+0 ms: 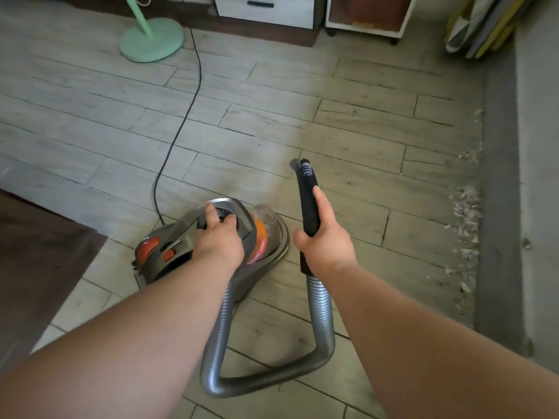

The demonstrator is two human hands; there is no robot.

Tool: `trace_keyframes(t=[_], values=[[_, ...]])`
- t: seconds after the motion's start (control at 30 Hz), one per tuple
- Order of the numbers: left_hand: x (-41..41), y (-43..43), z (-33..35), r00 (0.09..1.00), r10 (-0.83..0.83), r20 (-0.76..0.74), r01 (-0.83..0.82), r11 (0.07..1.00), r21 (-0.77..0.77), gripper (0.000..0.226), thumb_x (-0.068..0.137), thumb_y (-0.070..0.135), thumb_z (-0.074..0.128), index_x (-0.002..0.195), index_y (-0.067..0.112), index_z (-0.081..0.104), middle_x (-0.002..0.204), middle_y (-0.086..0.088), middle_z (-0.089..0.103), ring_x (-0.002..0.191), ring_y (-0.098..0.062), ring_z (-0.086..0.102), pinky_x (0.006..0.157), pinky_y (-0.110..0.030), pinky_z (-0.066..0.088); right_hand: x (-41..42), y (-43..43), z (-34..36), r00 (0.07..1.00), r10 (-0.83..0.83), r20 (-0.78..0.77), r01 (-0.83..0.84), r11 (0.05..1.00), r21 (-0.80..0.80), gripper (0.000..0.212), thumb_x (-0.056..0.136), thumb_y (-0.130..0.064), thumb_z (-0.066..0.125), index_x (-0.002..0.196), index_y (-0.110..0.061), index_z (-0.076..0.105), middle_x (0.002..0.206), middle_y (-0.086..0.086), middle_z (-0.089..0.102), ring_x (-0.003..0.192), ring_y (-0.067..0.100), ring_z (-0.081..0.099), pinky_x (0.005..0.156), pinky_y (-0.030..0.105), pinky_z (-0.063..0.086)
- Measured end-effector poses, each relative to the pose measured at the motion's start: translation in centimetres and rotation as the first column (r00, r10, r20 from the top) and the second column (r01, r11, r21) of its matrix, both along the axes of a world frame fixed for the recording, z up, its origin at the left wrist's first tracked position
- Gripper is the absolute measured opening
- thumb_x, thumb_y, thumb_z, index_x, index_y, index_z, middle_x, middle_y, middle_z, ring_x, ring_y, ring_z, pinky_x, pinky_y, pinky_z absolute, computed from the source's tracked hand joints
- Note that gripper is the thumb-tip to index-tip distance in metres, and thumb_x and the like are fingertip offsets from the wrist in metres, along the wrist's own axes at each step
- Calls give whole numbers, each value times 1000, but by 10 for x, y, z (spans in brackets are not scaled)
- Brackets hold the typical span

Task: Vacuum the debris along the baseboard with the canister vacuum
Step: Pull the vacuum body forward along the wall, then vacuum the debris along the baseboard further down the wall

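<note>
We had open plank floor (272, 122) ahead and to the right, running up to the grey baseboard (496, 207) along the right edge. A band of pale debris (465, 213) lay on the floor tight against that baseboard. On the left a dark mat (39, 258) bounded the space. A black cord (184, 116) ran from the canister vacuum (169, 252) across the planks, past a mint-green fan base (151, 40). At the far edge stood a white drawer unit (266, 9), and in the right corner flat boards (484, 22) leaned together.

The canister vacuum sat on the floor just in front of us, well apart from the debris. It was grey with orange buttons. Its clear dust cup (266, 225) showed orange inside, but we could not tell what it held. Our left hand (216, 237) curled over its carry handle. Our right hand (326, 240) was wrapped round the black hose grip (307, 195), whose open end pointed away from us. The ribbed grey hose (272, 378) looped on the floor between our forearms.
</note>
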State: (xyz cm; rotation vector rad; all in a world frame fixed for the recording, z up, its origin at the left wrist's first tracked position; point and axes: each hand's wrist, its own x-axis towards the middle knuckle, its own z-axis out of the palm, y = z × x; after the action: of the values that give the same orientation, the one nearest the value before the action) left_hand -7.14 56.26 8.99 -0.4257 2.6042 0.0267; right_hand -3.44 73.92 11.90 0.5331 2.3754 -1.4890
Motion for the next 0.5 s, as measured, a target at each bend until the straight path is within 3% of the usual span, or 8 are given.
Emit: trace_keyframes(t=[0.07,0.1,0.13,0.2,0.3,0.4,0.5], values=[[-9,16,6,999,-3,50,6,999,-53,60,92,21,52,144,35,26,157,-3,-20,137,-42,24,99,-48,36,-2,17,1,999,-42,2,42,999,-8,83,87,-21,60,145,-59,14,108,0,61,88,22,63,83,40,55],[-12,25,10,997,-24,78,30,996,-85,64,92,24,53,146,36,22,158,-2,-19,143,-42,7,109,-56,22,-2,23,2,998,-58,6,58,998,-8,83,87,-21,60,145,-59,14,109,1,61,89,22,63,85,41,55],[-15,37,14,994,-67,90,76,992,-101,69,91,24,53,149,37,17,159,-1,-18,144,-41,-7,111,-61,9,-1,31,3,997,-81,10,81,997,-10,83,87,-21,60,145,-59,14,110,1,61,90,22,63,87,41,54],[-21,65,20,977,-205,52,208,977,-49,66,94,23,48,150,35,16,161,0,-12,145,-36,-15,113,-62,-1,2,46,6,992,-127,11,127,992,-21,83,88,-21,60,145,-60,14,110,1,60,92,22,62,87,42,54],[-21,112,26,943,-325,-68,332,926,180,56,100,22,37,151,33,17,162,2,-3,147,-29,-1,118,-49,10,8,69,10,981,-192,4,192,980,-43,82,90,-20,59,146,-58,14,106,-3,59,90,20,62,86,39,54],[-12,154,29,952,-279,-121,301,796,525,58,100,10,35,151,34,21,160,4,12,143,-21,24,115,-34,26,18,90,8,954,-301,10,301,952,-61,78,91,-22,58,147,-57,16,100,-6,60,85,17,61,84,37,54],[14,181,25,941,-324,-94,299,673,677,57,101,11,36,150,36,22,158,3,21,141,-20,29,115,-36,28,35,113,7,870,-491,44,493,863,-112,73,95,-28,57,148,-56,16,114,-7,60,85,12,61,79,35,54]])
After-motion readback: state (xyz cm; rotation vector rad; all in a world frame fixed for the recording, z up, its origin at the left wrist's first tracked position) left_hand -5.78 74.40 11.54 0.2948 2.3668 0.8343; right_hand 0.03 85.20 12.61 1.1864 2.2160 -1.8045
